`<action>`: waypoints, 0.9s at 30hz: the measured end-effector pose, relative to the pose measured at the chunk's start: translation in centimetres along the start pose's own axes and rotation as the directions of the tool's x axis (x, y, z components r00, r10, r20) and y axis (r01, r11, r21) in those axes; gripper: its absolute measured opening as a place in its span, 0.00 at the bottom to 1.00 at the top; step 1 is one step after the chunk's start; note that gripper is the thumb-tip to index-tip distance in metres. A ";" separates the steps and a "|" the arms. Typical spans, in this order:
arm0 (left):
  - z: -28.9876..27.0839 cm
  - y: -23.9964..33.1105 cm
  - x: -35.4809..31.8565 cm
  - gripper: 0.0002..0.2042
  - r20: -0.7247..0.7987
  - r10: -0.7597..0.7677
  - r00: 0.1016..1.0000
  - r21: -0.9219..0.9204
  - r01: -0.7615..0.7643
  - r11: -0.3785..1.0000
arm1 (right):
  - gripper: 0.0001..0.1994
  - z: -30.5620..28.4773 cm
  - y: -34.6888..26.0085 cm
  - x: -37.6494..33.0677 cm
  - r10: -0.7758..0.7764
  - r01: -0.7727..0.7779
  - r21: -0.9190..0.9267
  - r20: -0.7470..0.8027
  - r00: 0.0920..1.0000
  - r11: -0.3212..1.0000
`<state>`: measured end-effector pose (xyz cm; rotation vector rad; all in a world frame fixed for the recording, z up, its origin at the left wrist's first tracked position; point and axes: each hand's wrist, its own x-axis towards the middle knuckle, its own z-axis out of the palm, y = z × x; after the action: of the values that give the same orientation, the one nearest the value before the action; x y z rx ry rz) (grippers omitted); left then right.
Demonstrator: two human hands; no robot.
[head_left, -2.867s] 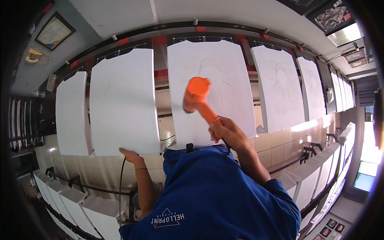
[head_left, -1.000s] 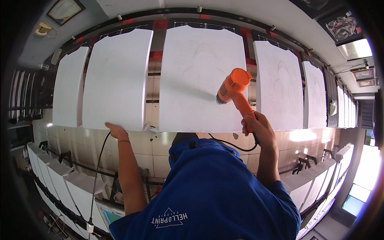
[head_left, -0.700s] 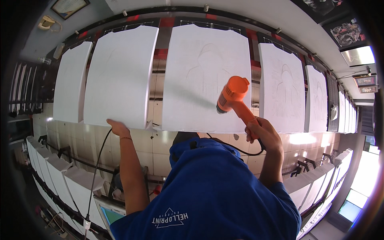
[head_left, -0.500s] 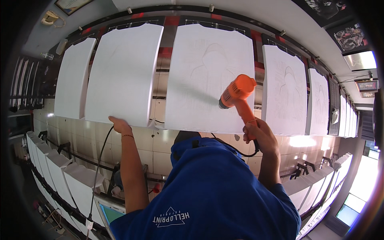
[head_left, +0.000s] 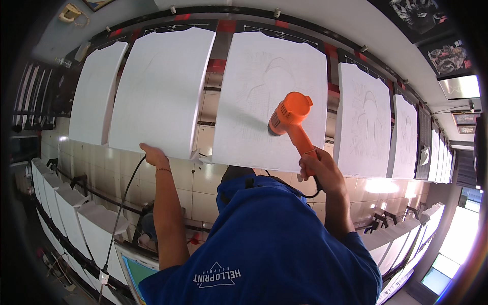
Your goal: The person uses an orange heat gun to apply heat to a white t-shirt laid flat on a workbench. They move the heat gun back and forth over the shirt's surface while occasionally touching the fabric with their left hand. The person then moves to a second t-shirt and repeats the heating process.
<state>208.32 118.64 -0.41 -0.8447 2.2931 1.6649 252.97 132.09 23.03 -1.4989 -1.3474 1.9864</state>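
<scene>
Orange heat gun [head_left: 292, 114] clamped in fingers of the right hand [head_left: 324, 169], over white fabric [head_left: 249, 86]; left hand [head_left: 155, 155] touches black cable [head_left: 130, 183], finger closure unclear.

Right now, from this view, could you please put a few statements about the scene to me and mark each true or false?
1. The right hand grips an orange heat gun. True.
2. The left hand is on the heat gun too. False: it is at the near edge of the plain white panel, with a black cable running down from it.
3. The nozzle points toward the person's right. False: it points left.
4. The white panel behind the heat gun bears faint lines. True.
5. The person wears a red shirt. False: the shirt is blue.
</scene>
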 end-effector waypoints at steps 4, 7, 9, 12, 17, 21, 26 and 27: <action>-0.2 -0.3 0.8 0.39 -0.004 0.001 1.000 0.009 -0.001 1.000 | 0.11 0.1 -0.7 0.3 0.086 -0.084 -0.036 0.059 0.994 0.996; 0.0 -0.1 0.0 0.39 0.006 -0.005 1.000 -0.019 0.006 1.000 | 0.12 0.8 -0.8 0.6 0.050 -0.047 -0.042 0.077 0.996 0.998; 0.0 0.2 -0.3 0.38 -0.003 -0.006 1.000 -0.026 0.006 1.000 | 0.13 1.8 -0.7 0.9 0.020 -0.016 -0.037 0.112 0.993 0.999; -0.1 0.1 0.0 0.38 -0.011 0.006 1.000 -0.017 -0.007 1.000 | 0.13 1.6 -0.8 1.3 0.069 -0.058 -0.064 0.175 0.982 0.996; 0.0 -0.2 0.4 0.39 0.008 0.019 1.000 -0.048 -0.019 0.999 | 0.13 3.1 -1.1 2.1 0.035 -0.029 -0.041 0.160 0.987 0.999; -0.1 -0.1 0.5 0.40 -0.011 0.021 1.000 -0.013 -0.022 1.000 | 0.13 3.7 -1.5 2.5 0.060 -0.048 -0.055 0.240 0.969 0.997; 0.0 -0.6 1.3 0.41 -0.005 0.023 1.000 -0.017 -0.023 1.000 | 0.13 5.1 -1.4 3.3 0.052 -0.034 -0.070 0.279 0.959 0.997; 0.0 -0.7 1.3 0.41 -0.002 0.022 1.000 -0.031 -0.022 0.999 | 0.13 5.9 -1.3 3.5 0.023 0.000 -0.085 0.266 0.964 0.996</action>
<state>207.58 118.08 -1.58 -0.8297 2.2912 1.7144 246.09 132.34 22.14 -1.3108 -1.5479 2.2280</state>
